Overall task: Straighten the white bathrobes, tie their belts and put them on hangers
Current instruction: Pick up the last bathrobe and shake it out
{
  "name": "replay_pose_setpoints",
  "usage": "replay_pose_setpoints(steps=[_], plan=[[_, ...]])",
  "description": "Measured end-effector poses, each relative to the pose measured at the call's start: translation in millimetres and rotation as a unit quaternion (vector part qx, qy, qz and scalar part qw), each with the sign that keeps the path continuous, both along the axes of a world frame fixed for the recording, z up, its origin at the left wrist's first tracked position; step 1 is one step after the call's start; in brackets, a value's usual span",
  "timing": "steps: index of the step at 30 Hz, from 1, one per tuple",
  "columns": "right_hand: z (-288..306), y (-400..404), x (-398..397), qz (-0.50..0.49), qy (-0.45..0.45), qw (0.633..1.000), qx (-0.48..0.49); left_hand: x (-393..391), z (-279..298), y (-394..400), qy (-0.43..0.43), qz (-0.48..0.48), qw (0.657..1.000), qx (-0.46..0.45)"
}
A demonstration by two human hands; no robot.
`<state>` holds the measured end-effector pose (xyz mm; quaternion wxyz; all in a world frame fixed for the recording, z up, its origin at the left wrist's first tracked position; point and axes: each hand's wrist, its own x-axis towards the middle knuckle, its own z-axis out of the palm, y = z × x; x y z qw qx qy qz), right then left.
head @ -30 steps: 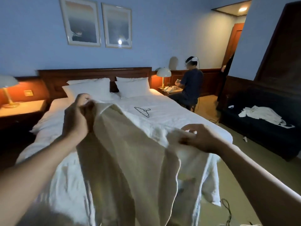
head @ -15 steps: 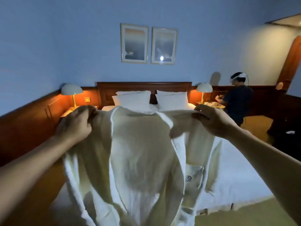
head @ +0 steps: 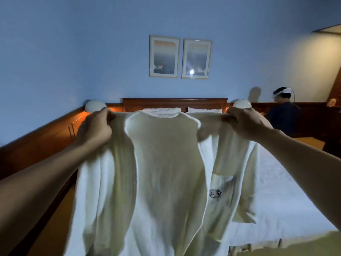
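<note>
Held up in front of the bed (head: 287, 191) by left hand (head: 95, 126) and right hand (head: 245, 124), each clenched on a shoulder: bathrobe (head: 162, 172) hanging lengthwise, collar up, hem cut off below.

Single head-worn view, wide-angle, looking forward and slightly down from the foot of the bed (head: 287, 191) toward the headboard (head: 174, 103); both outstretched forearms and a raised bathrobe (head: 166, 172) fill the near foreground.

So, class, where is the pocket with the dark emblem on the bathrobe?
The pocket sits right of centre on the bathrobe, below the right hand.
</note>
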<state>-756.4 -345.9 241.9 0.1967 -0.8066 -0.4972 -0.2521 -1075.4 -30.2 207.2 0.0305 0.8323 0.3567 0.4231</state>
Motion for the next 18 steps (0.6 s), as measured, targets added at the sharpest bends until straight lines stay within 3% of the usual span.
replay_pose_setpoints(steps=[2,5,8,13,18], plan=[[-6.6,0.2,3.4,-0.045,0.024,0.999,-0.002,-7.1,-4.0,-4.8,0.083,-0.031,0.992,0.095],[-20.7,-5.2,11.5,-0.078,0.024,0.996,-0.021,-31.1,-6.0,-6.0,0.195,-0.113,0.944,0.241],[-28.9,-6.2,9.0,-0.068,0.023,0.997,-0.014,-38.4,-8.4,11.5,0.268,-0.13,0.928,0.224],[-24.5,3.4,9.3,-0.074,0.055,0.988,0.124,-10.3,-32.2,2.6,0.069,-0.025,0.996,0.056],[-18.5,15.6,16.9,-0.043,0.108,0.986,0.116,17.4,-38.3,-10.3,-0.107,0.032,0.987,-0.112]])
